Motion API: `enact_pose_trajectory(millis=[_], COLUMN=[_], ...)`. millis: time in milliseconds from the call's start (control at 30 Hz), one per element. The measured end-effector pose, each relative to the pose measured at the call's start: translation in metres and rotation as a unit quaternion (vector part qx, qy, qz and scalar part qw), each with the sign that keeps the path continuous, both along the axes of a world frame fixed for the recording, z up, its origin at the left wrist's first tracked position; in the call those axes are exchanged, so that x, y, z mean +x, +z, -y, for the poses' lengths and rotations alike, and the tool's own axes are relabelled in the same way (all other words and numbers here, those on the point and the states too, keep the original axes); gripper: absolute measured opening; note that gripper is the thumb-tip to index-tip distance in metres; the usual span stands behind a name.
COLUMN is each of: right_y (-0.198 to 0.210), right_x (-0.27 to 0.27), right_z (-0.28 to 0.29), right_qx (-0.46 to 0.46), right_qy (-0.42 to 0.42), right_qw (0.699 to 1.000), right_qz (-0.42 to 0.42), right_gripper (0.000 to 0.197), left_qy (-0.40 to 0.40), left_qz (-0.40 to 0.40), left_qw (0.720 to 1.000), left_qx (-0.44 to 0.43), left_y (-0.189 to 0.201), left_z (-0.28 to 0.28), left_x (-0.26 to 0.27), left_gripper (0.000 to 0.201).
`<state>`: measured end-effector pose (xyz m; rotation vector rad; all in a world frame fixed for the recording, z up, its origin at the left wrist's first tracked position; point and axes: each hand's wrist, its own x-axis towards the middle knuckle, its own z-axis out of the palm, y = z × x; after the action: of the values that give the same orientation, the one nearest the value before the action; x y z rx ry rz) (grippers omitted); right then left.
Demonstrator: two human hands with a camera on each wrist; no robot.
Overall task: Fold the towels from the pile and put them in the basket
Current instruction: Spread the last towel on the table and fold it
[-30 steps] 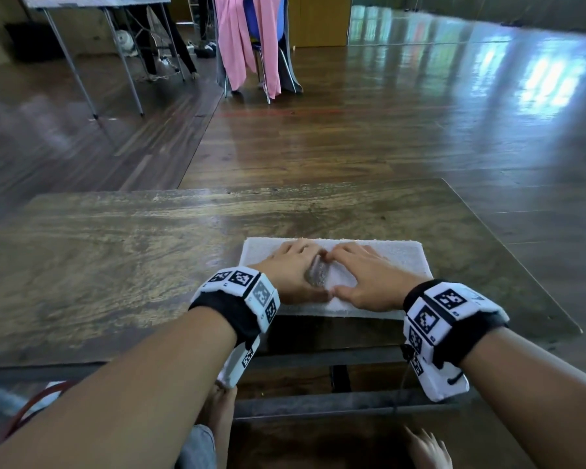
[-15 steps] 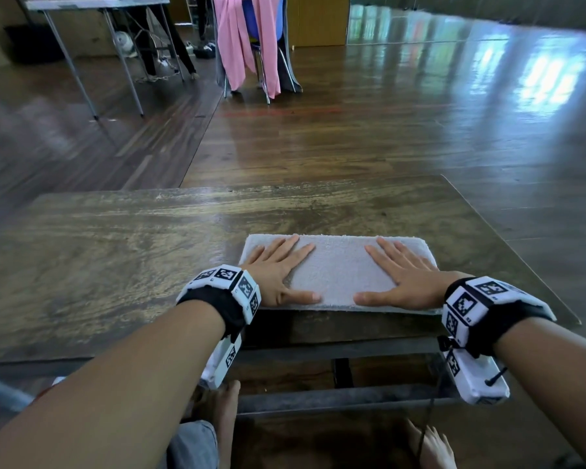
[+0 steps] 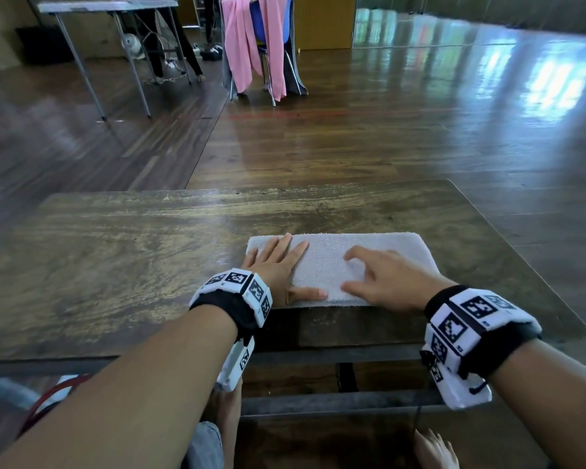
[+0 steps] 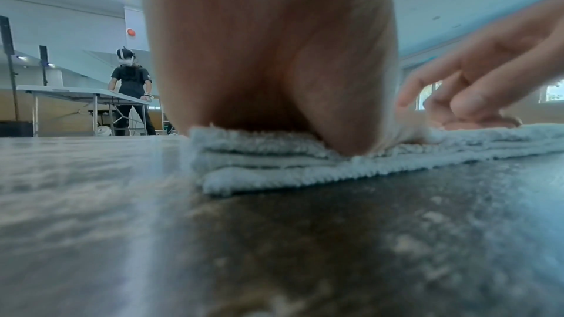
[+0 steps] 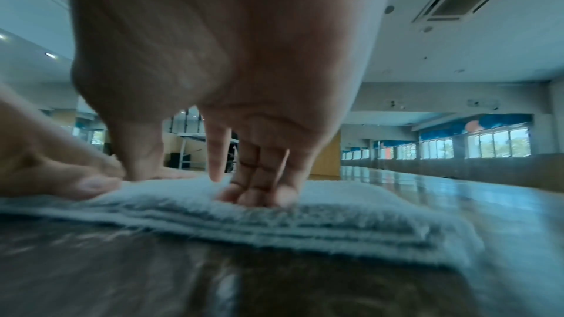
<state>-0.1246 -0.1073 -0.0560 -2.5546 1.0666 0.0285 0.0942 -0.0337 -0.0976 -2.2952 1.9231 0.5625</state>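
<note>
A white towel [image 3: 332,262], folded into a long flat rectangle of several layers, lies on the wooden table [image 3: 149,252] near its front edge. My left hand [image 3: 278,265] lies flat on the towel's left end with its fingers straight and the thumb along the near edge. My right hand [image 3: 383,279] is on the middle-right part, arched, with its fingertips touching the top. The left wrist view shows the towel's layered corner [image 4: 274,165] under my left palm [image 4: 268,57]. In the right wrist view my right fingers [image 5: 256,177] press down onto the towel [image 5: 335,221]. No basket or pile is in view.
A chair draped with pink cloths [image 3: 251,45] and a folding table [image 3: 109,8] stand far back on the wooden floor. Another person [image 4: 131,86] stands at that table. A red-rimmed object [image 3: 48,397] shows partly at lower left. My bare feet are under the table.
My hands slid apart from the towel's middle to its ends. Since then the right hand has come back toward the middle and arched its fingers, while the left stays flat on the left end.
</note>
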Motion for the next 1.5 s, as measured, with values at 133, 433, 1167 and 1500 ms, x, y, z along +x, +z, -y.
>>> enact_pose_trajectory(millis=[133,433,1167,1500], right_y=[-0.004,-0.015,-0.007,0.007], right_x=[0.005,-0.006,-0.032,-0.021], right_z=[0.004,-0.003,-0.017,-0.012], right_qx=[-0.017,-0.02,-0.004,0.045], right_qy=[-0.008,0.088,0.12,0.089], right_qw=[0.999,0.995,0.993,0.983], right_qz=[-0.049,0.047,0.015,0.154], right_gripper=[0.065,0.031,0.056,0.066], left_qy=[0.028,0.103,-0.024,0.075], left_qz=[0.018,0.018,-0.185,-0.274], left_qw=[0.999,0.994,0.975,0.897], left_qx=[-0.02,-0.039,-0.12,-0.338], left_y=[0.005,0.02,0.055,0.066], left_z=[0.002,-0.014,-0.044,-0.027], left_x=[-0.005,0.005,0.001,-0.009], left_gripper=[0.109,0.066,0.017,0.033])
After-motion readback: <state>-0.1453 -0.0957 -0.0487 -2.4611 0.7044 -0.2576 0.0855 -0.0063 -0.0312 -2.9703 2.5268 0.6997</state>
